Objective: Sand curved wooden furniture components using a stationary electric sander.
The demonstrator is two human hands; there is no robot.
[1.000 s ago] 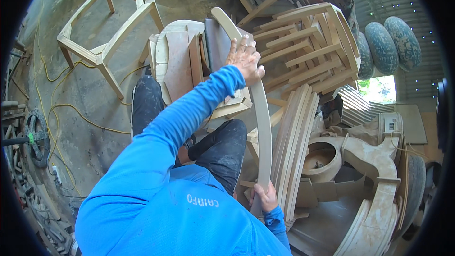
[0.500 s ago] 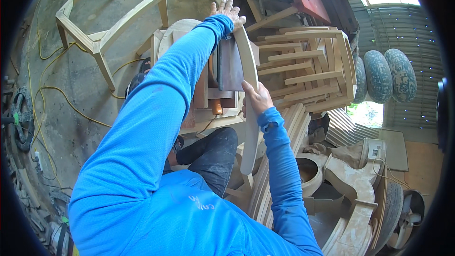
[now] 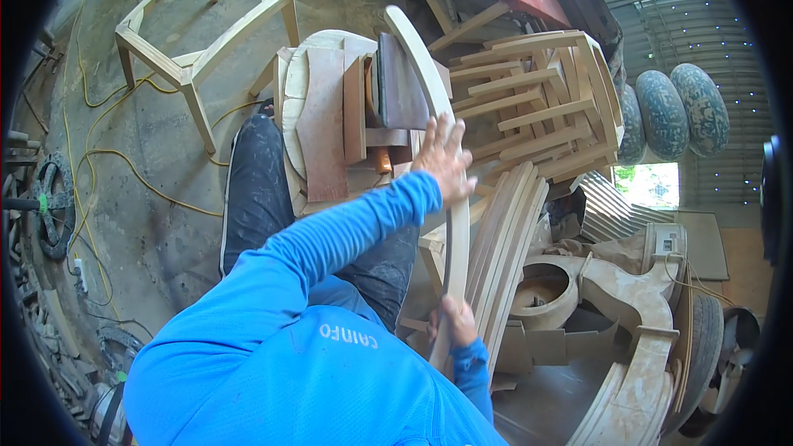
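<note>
A long curved wooden slat (image 3: 418,58) runs from the far middle down toward my body. My left hand (image 3: 446,158) lies across its middle with the fingers spread, palm side against the wood. Close to my torso, my right hand (image 3: 456,322) is wrapped round the slat's near end; some of its fingers are hidden behind the wood. Just left of the slat stands a sanding block or plate with a dark flat face (image 3: 402,87). It rests among flat wooden boards (image 3: 324,128) on a round-edged wooden top, near an orange-brown handle (image 3: 383,160).
A wooden seat frame (image 3: 206,41) stands on the concrete at far left, with a yellow cord (image 3: 153,192) on the floor. To the right are stacked wooden frames (image 3: 545,99), a bundle of curved strips (image 3: 505,239), a large carved wooden piece (image 3: 640,322) and rounded tyre-like rolls (image 3: 661,118).
The curved slat has come nearer to my body. My left hand has moved from its far part to its middle, and my right hand has drawn down to the near end.
</note>
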